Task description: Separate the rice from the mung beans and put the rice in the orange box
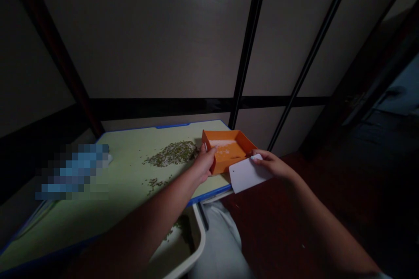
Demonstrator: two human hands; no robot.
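My left hand (206, 165) is closed on the near left corner of an orange open box (247, 141), its thumb over the rim. Some white grains or powder lie inside the box, too small to name. In my right hand (271, 163) is a flat white card (248, 175), pinched at its upper edge beside the box's near right corner. Left of the box, a pile of small green beans mixed with white grains (176, 153) spreads over a pale yellow-green board with a blue edge (124, 157). A smaller scatter of beans (155, 183) lies nearer, partly behind my left forearm.
Below the board's near edge, a white tub (200, 244) with green bits inside stands by my leg (218, 235). A blurred-out blue item (77, 168) lies at the board's left. Panelled cabinet doors (163, 43) rise behind the board. Dark reddish floor (271, 226) shows at right.
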